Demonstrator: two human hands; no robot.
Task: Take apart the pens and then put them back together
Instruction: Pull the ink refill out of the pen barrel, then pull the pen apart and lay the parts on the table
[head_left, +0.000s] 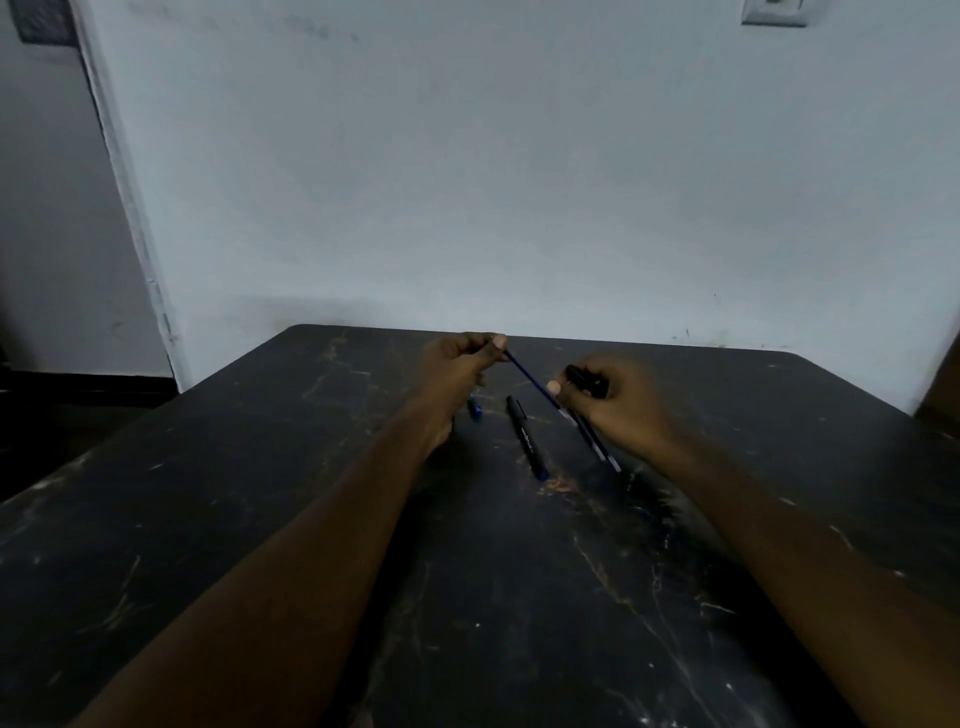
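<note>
The blue refill (530, 377) apparently slants far-left to near-right.

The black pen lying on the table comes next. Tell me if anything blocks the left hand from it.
Nothing visible does: bare table separates the left hand from the black pen. The blue piece lies off to its left. That hand pinches the refill, though.

I see both forearms (311, 519) stretched forward, hands near each other. My left hand (457, 371) pinches a thin refill (525, 378) between thumb and fingertips; my right hand (618, 410) (a little blurred) curls its fingers round a pen barrel (595, 439).
</note>
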